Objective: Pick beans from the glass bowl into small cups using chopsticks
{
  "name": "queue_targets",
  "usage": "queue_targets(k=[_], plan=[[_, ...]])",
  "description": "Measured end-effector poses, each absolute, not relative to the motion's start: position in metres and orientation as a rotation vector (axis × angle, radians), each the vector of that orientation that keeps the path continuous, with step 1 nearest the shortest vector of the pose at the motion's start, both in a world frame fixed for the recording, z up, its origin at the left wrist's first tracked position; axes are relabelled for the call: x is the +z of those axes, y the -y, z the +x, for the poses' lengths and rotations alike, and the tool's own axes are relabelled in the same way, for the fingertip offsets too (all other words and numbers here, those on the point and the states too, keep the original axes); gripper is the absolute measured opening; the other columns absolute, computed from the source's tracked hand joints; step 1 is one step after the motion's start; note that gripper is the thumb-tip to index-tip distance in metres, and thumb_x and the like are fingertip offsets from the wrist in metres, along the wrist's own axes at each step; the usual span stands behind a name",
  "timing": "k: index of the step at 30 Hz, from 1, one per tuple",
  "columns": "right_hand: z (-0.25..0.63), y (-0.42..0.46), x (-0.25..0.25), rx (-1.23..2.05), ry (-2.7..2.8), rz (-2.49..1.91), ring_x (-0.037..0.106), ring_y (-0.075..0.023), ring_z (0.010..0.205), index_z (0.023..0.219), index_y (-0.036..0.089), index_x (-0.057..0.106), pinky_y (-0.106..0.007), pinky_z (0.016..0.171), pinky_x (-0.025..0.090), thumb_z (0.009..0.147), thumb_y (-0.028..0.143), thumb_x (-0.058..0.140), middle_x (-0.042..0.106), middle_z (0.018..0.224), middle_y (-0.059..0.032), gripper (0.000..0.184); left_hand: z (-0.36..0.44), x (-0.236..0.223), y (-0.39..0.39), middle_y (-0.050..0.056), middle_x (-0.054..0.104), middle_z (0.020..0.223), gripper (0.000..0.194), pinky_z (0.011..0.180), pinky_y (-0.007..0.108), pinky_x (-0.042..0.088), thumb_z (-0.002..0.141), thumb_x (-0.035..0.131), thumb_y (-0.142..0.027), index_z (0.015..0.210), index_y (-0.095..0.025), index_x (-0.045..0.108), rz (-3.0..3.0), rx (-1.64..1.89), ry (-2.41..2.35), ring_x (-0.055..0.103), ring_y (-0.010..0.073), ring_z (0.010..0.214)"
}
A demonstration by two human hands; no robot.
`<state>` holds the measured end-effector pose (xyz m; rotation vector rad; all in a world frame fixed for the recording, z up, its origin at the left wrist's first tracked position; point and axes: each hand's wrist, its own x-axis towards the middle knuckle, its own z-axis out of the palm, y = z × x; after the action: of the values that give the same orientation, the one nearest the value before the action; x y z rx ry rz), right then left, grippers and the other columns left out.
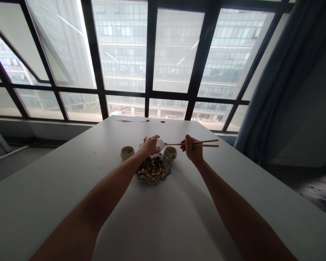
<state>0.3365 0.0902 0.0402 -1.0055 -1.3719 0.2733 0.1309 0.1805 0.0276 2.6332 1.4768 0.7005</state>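
My left hand [151, 145] is closed around a translucent white container [161, 144], which lies tilted on its side with its mouth to the right. Between the fingers of my right hand [191, 148] is a pair of chopsticks [209, 143]. Their tips meet at the container's mouth; a small tan thing there is too tiny to make out. Below my left hand sits a clear scalloped bowl [167, 174] of brown and dark nuts or pebbles [152, 169]. A small cream cup [170, 153] with a dark character stands under the chopstick tips, and another cream cup [127, 152] is left of my left wrist.
All of this stands on a long white table [103, 203]. Papers [127, 118] and two small dark round spots lie at its far end, by tall black-framed windows [176, 50]. A blue curtain [268, 94] hangs at the right.
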Motion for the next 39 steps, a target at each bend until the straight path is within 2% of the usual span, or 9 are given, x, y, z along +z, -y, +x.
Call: queue_targets(k=[4, 11, 15, 18, 21, 27, 32, 36, 39], plan=[[0.336, -0.089, 0.041, 0.253, 1.351, -0.998, 0.055, -0.014, 0.041, 0.066, 0.018, 0.063, -0.026, 0.041, 0.045, 0.088, 0.074, 0.048, 0.062, 0.05, -0.0041, 0.062, 0.126, 0.023, -0.183, 0.013, 0.059, 0.133, 0.065, 0.106, 0.044, 0.045, 0.074, 0.068, -0.013, 0.135, -0.019, 0.046, 2.797, 0.947, -1.18, 0.055, 0.0294, 0.123], [0.335, -0.089, 0.039, 0.212, 1.364, -0.997, 0.056, -0.0142, 0.043, 0.07, 0.018, 0.064, -0.026, 0.044, 0.046, 0.092, 0.071, 0.045, 0.062, 0.052, -0.0037, 0.06, 0.126, 0.024, -0.177, 0.012, 0.058, 0.131, 0.065, 0.105, 0.046, 0.048, 0.074, 0.07, -0.012, 0.134, -0.019, 0.046, 2.818, 1.056, -1.008, 0.054, 0.0301, 0.123], [0.33, -0.092, 0.036, 0.156, 1.565, -1.035, 0.059, -0.0156, 0.051, 0.069, 0.02, 0.062, -0.028, 0.052, 0.048, 0.091, 0.07, 0.048, 0.065, 0.057, -0.0042, 0.057, 0.127, 0.024, -0.174, 0.012, 0.06, 0.129, 0.061, 0.103, 0.045, 0.049, 0.078, 0.07, -0.019, 0.134, -0.02, 0.047, 2.807, 1.072, -1.005, 0.057, 0.0296, 0.12], [0.325, -0.094, 0.034, 0.136, 1.682, -1.093, 0.059, -0.016, 0.054, 0.064, 0.021, 0.06, -0.028, 0.055, 0.048, 0.088, 0.075, 0.049, 0.065, 0.059, -0.0043, 0.06, 0.127, 0.025, -0.175, 0.014, 0.061, 0.128, 0.059, 0.104, 0.045, 0.047, 0.079, 0.071, -0.024, 0.133, -0.018, 0.048, 2.799, 1.053, -1.049, 0.057, 0.0299, 0.121], [0.322, -0.093, 0.036, 0.184, 1.598, -1.08, 0.059, -0.0166, 0.054, 0.067, 0.021, 0.062, -0.028, 0.053, 0.048, 0.088, 0.076, 0.046, 0.065, 0.06, -0.0049, 0.061, 0.129, 0.026, -0.178, 0.013, 0.063, 0.128, 0.056, 0.107, 0.046, 0.044, 0.08, 0.071, -0.028, 0.13, -0.018, 0.05, 2.776, 0.953, -1.191, 0.059, 0.03, 0.119], [0.321, -0.085, 0.054, 0.363, 1.463, -1.005, 0.053, -0.0137, 0.041, 0.064, 0.019, 0.062, -0.025, 0.041, 0.043, 0.084, 0.079, 0.049, 0.06, 0.049, -0.0041, 0.065, 0.132, 0.03, -0.184, 0.014, 0.071, 0.118, 0.051, 0.117, 0.051, 0.027, 0.08, 0.07, -0.041, 0.124, -0.017, 0.06, 2.701, 0.556, -1.522, 0.062, 0.0312, 0.118], [0.317, -0.078, 0.066, 0.627, 1.578, -1.038, 0.05, -0.0122, 0.034, 0.057, 0.018, 0.063, -0.023, 0.034, 0.039, 0.074, 0.083, 0.057, 0.059, 0.043, -0.004, 0.067, 0.129, 0.035, -0.182, 0.016, 0.068, 0.127, 0.052, 0.121, 0.055, 0.018, 0.083, 0.065, -0.05, 0.123, -0.015, 0.065, 2.655, 0.392, -1.548, 0.057, 0.0331, 0.127], [0.316, -0.074, 0.069, 0.827, 1.729, -1.079, 0.048, -0.0106, 0.031, 0.053, 0.017, 0.062, -0.02, 0.032, 0.036, 0.076, 0.077, 0.06, 0.057, 0.04, -0.003, 0.064, 0.107, 0.038, -0.163, 0.012, 0.067, 0.132, 0.045, 0.122, 0.053, 0.017, 0.091, 0.057, -0.047, 0.123, -0.018, 0.065, 2.743, 0.567, -1.39, 0.055, 0.0282, 0.131], [0.315, -0.073, 0.068, 0.936, 1.802, -1.088, 0.046, -0.0097, 0.029, 0.052, 0.017, 0.061, -0.019, 0.031, 0.036, 0.078, 0.072, 0.061, 0.056, 0.038, -0.0025, 0.061, 0.078, 0.033, -0.139, 0.008, 0.065, 0.135, 0.039, 0.122, 0.048, 0.024, 0.093, 0.055, -0.043, 0.122, -0.02, 0.066, 2.755, 0.807, -1.169, 0.057, 0.0238, 0.128]])
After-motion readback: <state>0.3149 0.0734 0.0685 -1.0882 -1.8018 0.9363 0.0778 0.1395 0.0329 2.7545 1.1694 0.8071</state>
